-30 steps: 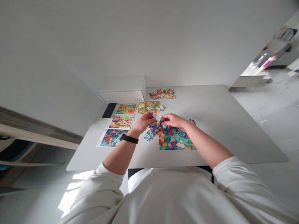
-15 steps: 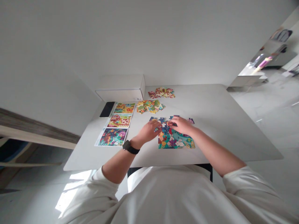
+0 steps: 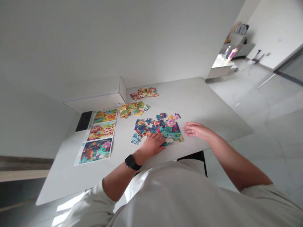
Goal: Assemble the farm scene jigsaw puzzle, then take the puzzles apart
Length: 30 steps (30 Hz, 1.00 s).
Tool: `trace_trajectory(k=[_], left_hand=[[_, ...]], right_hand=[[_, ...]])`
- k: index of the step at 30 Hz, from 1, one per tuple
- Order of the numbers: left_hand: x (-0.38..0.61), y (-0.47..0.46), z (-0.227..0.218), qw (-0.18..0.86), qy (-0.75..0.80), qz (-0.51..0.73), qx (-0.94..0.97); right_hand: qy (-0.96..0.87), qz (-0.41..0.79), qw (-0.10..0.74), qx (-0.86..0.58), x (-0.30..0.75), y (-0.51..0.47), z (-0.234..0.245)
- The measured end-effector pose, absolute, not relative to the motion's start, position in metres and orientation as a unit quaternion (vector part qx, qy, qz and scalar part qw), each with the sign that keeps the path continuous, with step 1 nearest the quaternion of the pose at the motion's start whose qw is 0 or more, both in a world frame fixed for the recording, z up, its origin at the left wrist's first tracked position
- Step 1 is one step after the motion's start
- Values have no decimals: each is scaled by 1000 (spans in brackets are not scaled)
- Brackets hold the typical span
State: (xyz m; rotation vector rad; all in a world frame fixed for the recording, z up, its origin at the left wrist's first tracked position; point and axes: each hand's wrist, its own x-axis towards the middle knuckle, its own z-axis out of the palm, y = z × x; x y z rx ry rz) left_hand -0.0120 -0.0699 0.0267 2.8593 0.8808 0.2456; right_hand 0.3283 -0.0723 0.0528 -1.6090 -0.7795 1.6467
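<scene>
My left hand (image 3: 151, 145) lies on the near edge of the half-built jigsaw puzzle (image 3: 151, 126), which sits ahead of me at about 12 o'clock on the pale counter (image 3: 201, 101). Its fingers (image 3: 159, 142) are loosely together on the pieces, though from this tilted view I can't tell whether they pinch one or only rest there. My right hand (image 3: 196, 130) lies just off the puzzle at its 3 o'clock, fingers (image 3: 187, 127) spread open and holding nothing. The teal section with a white rabbit (image 3: 170, 136) looks joined, while loose pieces (image 3: 136, 138) sit at its 9 o'clock. Two heaps of other jigsaw pieces (image 3: 133, 109) (image 3: 144, 92) lie at about 11 o'clock, beside three printed picture sheets (image 3: 101, 135) and a black phone (image 3: 83, 121). The pieces look like thin pressed card: light, fairly stiff and easily nudged out of line. I'd lift one by its edges between fingertip and thumb, keeping clear of the tabs, which could bend.
</scene>
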Motion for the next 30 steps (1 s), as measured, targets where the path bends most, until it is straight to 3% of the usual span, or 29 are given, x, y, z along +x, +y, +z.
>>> trace_trajectory(k=[7, 12, 20, 23, 27, 30], left_hand=[[-16, -61, 22, 30, 225, 124, 966], [-17, -61, 18, 50, 275, 162, 946], [-16, -61, 22, 92, 385, 229, 889], [-20, -57, 27, 131, 426, 287, 848], [-28, -49, 38, 163, 470, 342, 798], [-33, -40, 49, 174, 503, 369, 762]], right_hand=[[-157, 748, 300, -571, 314, -59, 65], [-220, 733, 250, -593, 300, -44, 56], [-611, 430, 132, -652, 268, -37, 39], [-656, 377, 151, -636, 272, -31, 33], [-651, 400, 182, -619, 284, -24, 28], [-693, 262, 192, -644, 285, -22, 30]])
